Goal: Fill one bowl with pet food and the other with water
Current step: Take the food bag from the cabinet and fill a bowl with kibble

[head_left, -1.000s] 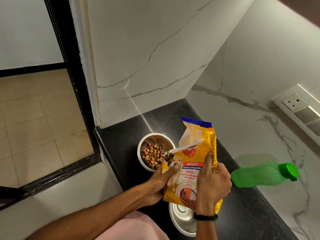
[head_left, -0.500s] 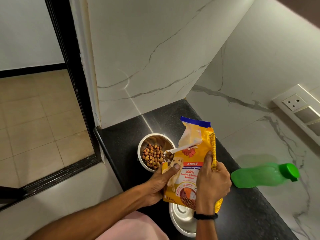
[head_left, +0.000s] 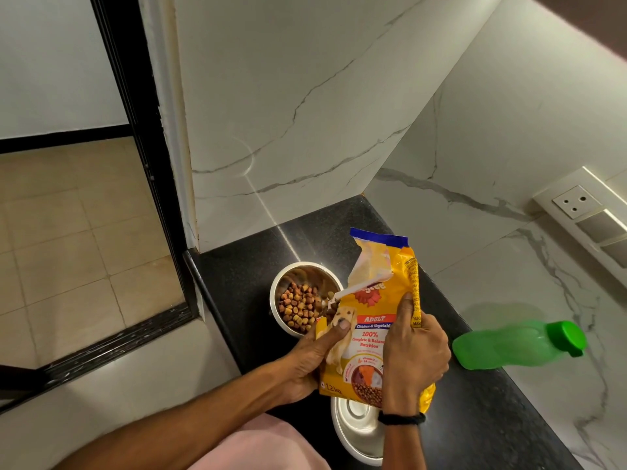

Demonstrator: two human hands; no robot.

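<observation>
A yellow pet food bag point(head_left: 375, 293) is tilted left, its torn opening over a steel bowl point(head_left: 283, 283) that holds brown kibble point(head_left: 300, 308). My left hand point(head_left: 307, 359) grips the bag's lower left edge, thumb on the front. My right hand point(head_left: 412, 354) grips its right side. A second steel bowl point(head_left: 356, 425) sits near me, partly hidden under the bag and my right wrist; what it holds cannot be seen. A green water bottle point(head_left: 519, 344) with its cap on lies on its side to the right.
The bowls sit on a narrow black granite counter point(head_left: 237, 276) with its edge to the left. Marble walls close the back and right. A wall socket panel point(head_left: 583, 212) is at the right. A tiled floor and dark door frame lie to the left.
Both hands and the bag have stayed almost still. The kibble heap in the far bowl looks slightly fuller.
</observation>
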